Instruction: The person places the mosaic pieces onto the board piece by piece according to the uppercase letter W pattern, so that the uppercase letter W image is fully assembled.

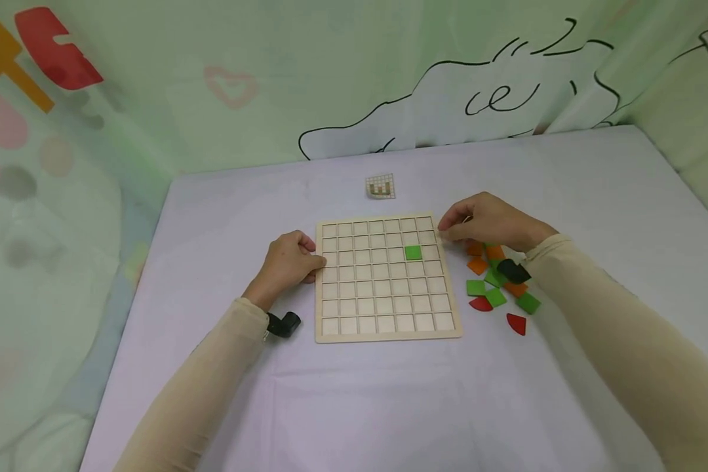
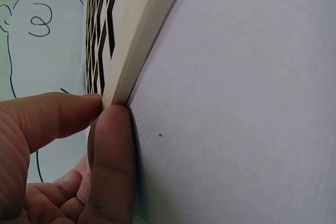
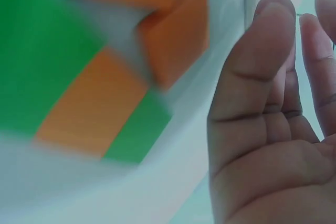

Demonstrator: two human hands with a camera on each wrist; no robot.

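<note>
A square wooden grid board (image 1: 388, 335) lies flat on the table, with one green square tile (image 1: 413, 252) in a cell at its upper right. At the board's left edge, my left hand (image 1: 286, 264) pinches the rim; the left wrist view shows the thumb and a finger (image 2: 113, 135) meeting at that edge. My right hand (image 1: 490, 219) is at the upper right edge of the board, its fingers slightly bent. In the right wrist view its thumb (image 3: 257, 56) and fingers stand apart, with nothing visible between them. Whether it touches the board is unclear.
Right of the board, partly under the right wrist, lies a loose pile of green tiles (image 1: 475, 288), orange tiles (image 1: 478, 265) and red quarter-round pieces (image 1: 516, 323). A small card with a grid pattern (image 1: 380, 187) lies behind the board. A printed curtain (image 1: 342, 78) hangs behind the table.
</note>
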